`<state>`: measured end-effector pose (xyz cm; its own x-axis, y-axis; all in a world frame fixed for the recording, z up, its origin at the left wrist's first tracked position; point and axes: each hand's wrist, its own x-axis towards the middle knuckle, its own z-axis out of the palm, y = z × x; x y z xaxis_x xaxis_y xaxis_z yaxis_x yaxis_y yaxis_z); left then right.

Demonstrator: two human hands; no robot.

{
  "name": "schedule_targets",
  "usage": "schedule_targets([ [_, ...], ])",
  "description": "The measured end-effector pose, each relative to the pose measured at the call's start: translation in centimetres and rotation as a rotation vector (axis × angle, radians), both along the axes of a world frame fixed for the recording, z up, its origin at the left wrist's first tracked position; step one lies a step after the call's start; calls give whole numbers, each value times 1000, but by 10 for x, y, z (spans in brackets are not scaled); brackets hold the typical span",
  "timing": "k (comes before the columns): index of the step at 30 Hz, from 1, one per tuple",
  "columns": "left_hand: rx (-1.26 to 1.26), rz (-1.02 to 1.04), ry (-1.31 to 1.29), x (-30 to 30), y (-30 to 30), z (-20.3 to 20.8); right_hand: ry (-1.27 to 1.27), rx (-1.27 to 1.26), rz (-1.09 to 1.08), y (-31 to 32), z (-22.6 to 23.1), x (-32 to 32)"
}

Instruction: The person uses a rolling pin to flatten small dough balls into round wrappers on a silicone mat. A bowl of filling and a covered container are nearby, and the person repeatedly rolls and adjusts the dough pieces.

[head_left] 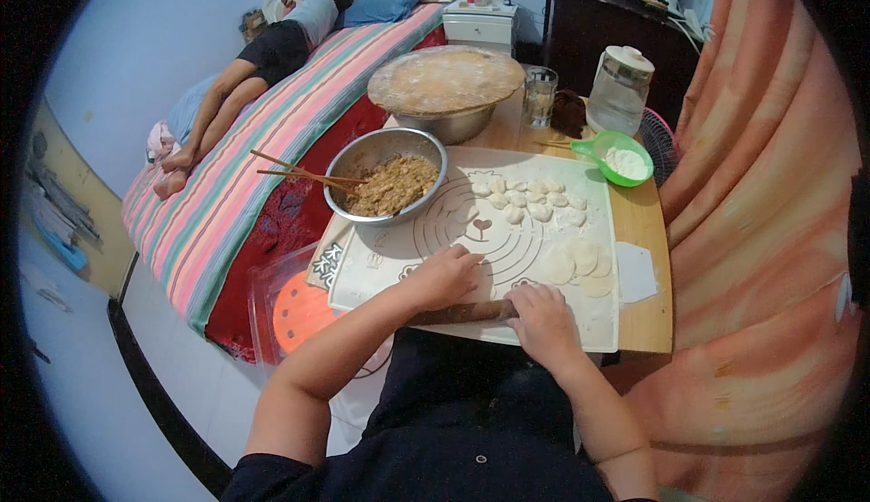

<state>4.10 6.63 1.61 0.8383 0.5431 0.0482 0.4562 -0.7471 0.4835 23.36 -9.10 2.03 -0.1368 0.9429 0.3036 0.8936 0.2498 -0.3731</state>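
A wooden rolling pin lies along the near edge of the white baking mat. The right hand covers its right end; I cannot tell how firmly it grips. The left hand is curled just beyond the pin, its grip unclear. Farther out sit dough wrappers, dumplings and a steel bowl of filling.

So there's a brown wooden rolling pin lying pretty much sideways along the near edge of a pale printed pastry mat, its right end tucked under the right hand, with the left hand just above it. Round, flat dough wrappers overlap on the mat's right side, and plump, pale folded dumplings sit bunched behind them.
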Motion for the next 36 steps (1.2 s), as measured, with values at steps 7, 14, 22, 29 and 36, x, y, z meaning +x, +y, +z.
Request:
schedule_targets([
  [7, -200, 41, 155, 9, 23, -9, -17, 121, -65, -23, -12, 35],
  [14, -172, -49, 94, 64, 5, 46, -2, 173, -124, -27, -26, 40],
  [22, 187, -116, 198, 113, 70, 11, 43, 163, -141, -26, -24, 42],
  [29, 147, -413, 93, 16, 51, 15, 162, 269, -256, -29, -33, 44],
  [36, 215, -214, 142, -22, -44, -18, 305, 324, -438, -20, -39, 40],
])
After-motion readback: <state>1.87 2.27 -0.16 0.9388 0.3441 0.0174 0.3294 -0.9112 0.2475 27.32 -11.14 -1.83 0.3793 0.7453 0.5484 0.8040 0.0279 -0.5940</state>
